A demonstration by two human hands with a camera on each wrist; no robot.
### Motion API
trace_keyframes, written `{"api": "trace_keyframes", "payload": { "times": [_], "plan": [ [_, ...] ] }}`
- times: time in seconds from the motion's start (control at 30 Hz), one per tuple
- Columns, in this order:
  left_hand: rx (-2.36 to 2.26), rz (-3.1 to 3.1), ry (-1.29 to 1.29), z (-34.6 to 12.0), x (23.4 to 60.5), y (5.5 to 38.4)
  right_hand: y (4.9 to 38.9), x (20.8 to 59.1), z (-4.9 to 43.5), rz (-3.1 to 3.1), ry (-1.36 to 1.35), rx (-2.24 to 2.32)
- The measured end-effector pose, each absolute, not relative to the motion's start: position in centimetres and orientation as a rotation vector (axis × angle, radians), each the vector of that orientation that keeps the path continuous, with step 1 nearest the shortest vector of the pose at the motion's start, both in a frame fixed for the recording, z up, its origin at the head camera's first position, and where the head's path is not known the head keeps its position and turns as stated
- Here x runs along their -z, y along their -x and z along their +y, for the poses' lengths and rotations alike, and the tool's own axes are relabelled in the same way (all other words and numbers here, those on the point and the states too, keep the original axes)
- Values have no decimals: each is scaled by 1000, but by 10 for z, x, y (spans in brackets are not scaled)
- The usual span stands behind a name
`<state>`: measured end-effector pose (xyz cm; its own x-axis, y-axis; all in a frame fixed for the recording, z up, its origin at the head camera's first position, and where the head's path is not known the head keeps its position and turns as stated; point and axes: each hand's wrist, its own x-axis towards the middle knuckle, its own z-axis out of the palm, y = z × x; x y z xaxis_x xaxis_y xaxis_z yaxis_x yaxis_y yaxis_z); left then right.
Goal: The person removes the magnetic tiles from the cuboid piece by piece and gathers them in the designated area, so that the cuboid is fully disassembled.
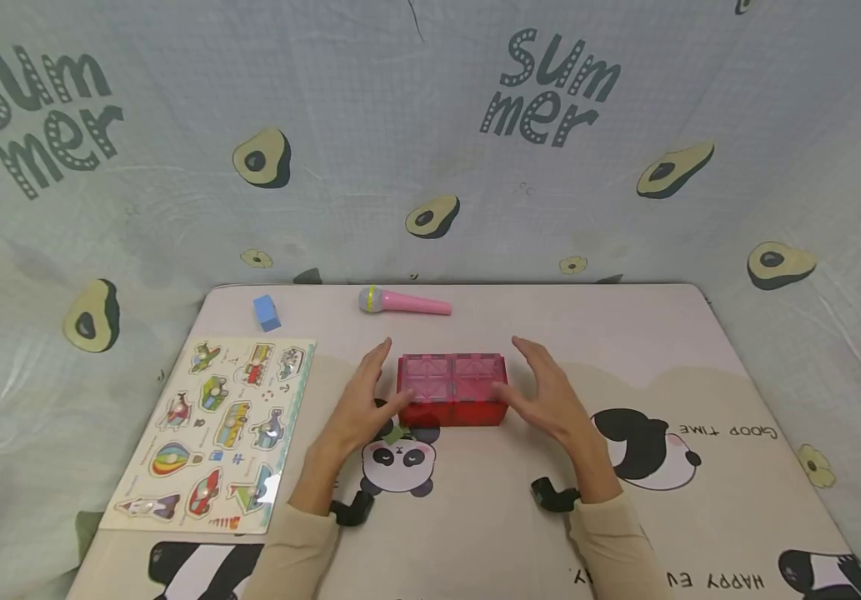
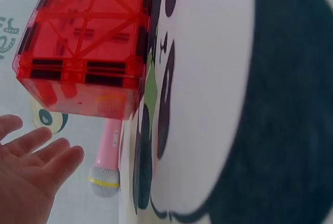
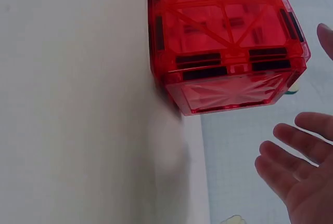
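A box built of translucent red magnetic tiles (image 1: 453, 414) stands on the table between both hands. Its two square top panels show cross-braced frames, and dark magnet strips line the edges in the wrist views. On its left side is my left hand (image 1: 361, 404), fingers spread and thumb near the box's corner; whether the thumb touches is hard to tell. My right hand (image 1: 548, 398) mirrors it on the other side, fingers extended. In the right wrist view, a gap separates the right hand's fingers (image 3: 291, 156) from the red tile wall (image 3: 234, 93).
A pink toy microphone (image 1: 415, 304) lies behind the box. At the left is a vehicle picture puzzle board (image 1: 250, 450), with a blue block (image 1: 267, 313) beyond it. A printed curtain (image 1: 370, 100) hangs behind the table's far edge.
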<state>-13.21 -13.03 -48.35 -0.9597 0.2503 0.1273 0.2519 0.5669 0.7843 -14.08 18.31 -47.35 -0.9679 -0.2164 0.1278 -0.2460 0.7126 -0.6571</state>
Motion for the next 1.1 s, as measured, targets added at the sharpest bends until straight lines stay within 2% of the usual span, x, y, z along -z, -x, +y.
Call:
{"api": "trace_keyframes", "payload": {
  "times": [0.6,1.1],
  "plan": [
    [1854,-2628,454,-119,495,133,145,485,179,-2745,-605,-1501],
    [2069,-2549,405,-119,506,136,147,492,180,-2739,-536,-1700]
  ]
}}
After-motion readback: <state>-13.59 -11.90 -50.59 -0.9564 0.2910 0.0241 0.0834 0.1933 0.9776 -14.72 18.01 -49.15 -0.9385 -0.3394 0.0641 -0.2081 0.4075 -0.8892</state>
